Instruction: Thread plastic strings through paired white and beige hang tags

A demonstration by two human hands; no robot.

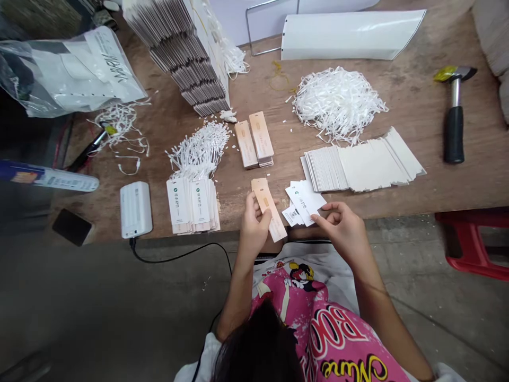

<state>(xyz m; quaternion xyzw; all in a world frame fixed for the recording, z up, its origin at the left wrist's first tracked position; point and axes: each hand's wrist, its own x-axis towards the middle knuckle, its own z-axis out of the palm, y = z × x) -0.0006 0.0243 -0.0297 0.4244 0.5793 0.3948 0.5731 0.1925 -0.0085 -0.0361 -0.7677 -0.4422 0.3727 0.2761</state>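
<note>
Orange tag (273,220) is oblong; left hand (255,227) pinches it.

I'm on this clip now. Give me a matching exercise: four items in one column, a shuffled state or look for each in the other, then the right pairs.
Column one
1. Left hand
2. Right hand
3. Hammer
4. White device

Column two
A. Has a black cable running from its lower end
B. Thumb at the edge of a white tag
C. Lies with its black grip toward the person
D. Holds a light orange tag

Pairs: 1-D, 2-B, 3-C, 4-A
</note>
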